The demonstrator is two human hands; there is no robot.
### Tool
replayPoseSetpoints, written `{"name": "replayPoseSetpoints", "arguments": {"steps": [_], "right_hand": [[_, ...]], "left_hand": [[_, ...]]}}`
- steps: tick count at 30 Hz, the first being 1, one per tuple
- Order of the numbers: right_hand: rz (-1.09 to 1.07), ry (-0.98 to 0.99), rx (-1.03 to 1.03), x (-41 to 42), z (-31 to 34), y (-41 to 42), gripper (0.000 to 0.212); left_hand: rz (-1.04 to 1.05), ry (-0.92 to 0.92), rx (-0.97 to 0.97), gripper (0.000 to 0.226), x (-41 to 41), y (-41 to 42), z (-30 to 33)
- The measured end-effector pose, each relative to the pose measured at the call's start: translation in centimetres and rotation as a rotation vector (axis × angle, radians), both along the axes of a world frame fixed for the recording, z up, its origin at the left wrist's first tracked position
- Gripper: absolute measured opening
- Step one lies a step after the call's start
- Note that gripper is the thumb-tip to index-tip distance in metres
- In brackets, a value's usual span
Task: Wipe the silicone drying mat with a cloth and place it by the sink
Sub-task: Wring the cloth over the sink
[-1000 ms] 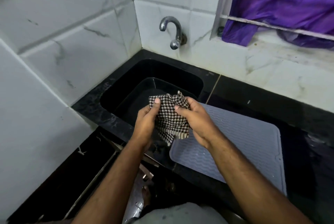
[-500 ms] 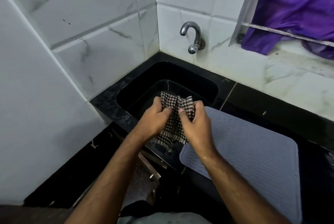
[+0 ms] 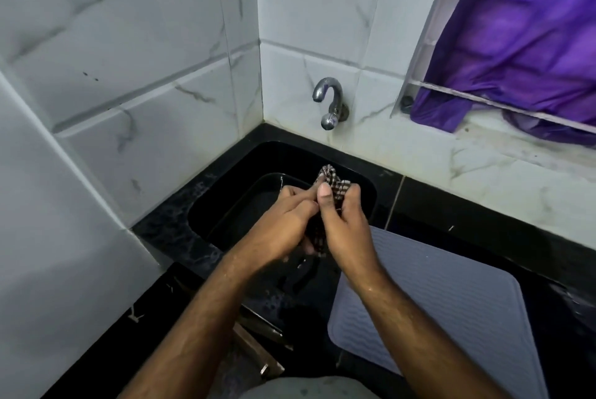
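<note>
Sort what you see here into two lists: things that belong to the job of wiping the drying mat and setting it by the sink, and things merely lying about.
Belongs to the job:
checked cloth, gripped by left hand and right hand
grey drying mat
black sink

Just there:
tap
purple curtain

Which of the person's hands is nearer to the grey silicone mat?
Right. The right hand grips the cloth just beyond the mat's far left corner; the left hand is further left, over the sink.
</note>
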State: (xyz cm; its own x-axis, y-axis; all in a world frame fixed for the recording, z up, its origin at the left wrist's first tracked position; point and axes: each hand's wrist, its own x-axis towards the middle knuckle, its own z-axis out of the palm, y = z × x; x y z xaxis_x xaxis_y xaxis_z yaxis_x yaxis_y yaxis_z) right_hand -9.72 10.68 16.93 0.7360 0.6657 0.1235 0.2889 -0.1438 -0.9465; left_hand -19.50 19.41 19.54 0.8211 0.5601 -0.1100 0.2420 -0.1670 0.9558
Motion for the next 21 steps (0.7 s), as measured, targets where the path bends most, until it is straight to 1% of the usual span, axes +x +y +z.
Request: {"name": "replayPoseSetpoints", "arguments": {"steps": [4,6,7,8,9,10,11,12,13,14,15,17,19,20,21], "right_hand": [[-0.090,-0.002,0.005,0.6,-0.9,2.0,0.028],[-0.137,0.070,0.044,1.3,-0.9,2.8,0.029],[-0.141,0.117,0.068,1.5,-0.9,3.0,0.033],[-0.123,0.152,0.092,1.7,-0.8,3.2,0.034],[-0.086,0.176,0.125,1.6,-0.5,3.3,0.031],[-0.033,0.204,0.168,1.6,-0.3,3.5,0.025],[0.020,0.234,0.211,1.3,0.0,3.6,0.022],[0.051,0.262,0.248,1.2,0.1,3.7,0.022],[0.063,0.275,0.272,0.9,0.3,3.7,0.023],[0.042,0.271,0.279,0.8,0.1,3.8,0.023],[0.003,0.261,0.265,0.7,-0.3,3.8,0.021],[-0.116,0.255,0.180,0.6,-1.5,3.5,0.025],[-0.188,0.242,0.046,0.4,-3.0,2.9,0.041],[-0.198,0.205,-0.022,0.3,-3.8,2.5,0.048],[-0.197,0.140,-0.088,0.1,-4.7,2.0,0.050]], "left_hand": [[-0.063,-0.100,-0.179,0.051,-0.4,2.6,-0.5],[0.039,-0.158,-0.239,0.045,-0.4,4.1,-0.1],[0.129,-0.197,-0.226,0.040,-0.2,4.8,0.0],[0.229,-0.225,-0.157,0.034,0.1,5.5,-0.3],[0.311,-0.229,-0.051,0.027,0.5,6.1,-0.7],[0.335,-0.235,0.014,0.024,0.7,6.6,-1.2],[0.292,-0.224,0.001,0.029,0.8,6.9,-1.5],[0.203,-0.212,-0.096,0.039,0.8,6.9,-1.9],[0.101,-0.219,-0.255,0.045,0.8,6.6,-2.2],[0.002,-0.227,-0.383,0.046,0.8,6.4,-2.7],[-0.069,-0.239,-0.451,0.042,0.8,6.0,-3.3],[-0.096,-0.222,-0.424,0.035,1.0,5.3,-5.1],[-0.091,-0.171,-0.307,0.033,0.9,4.4,-7.4],[-0.107,-0.133,-0.261,0.033,0.7,3.9,-8.5],[-0.126,-0.090,-0.249,0.034,0.6,3.4,-9.8]]}}
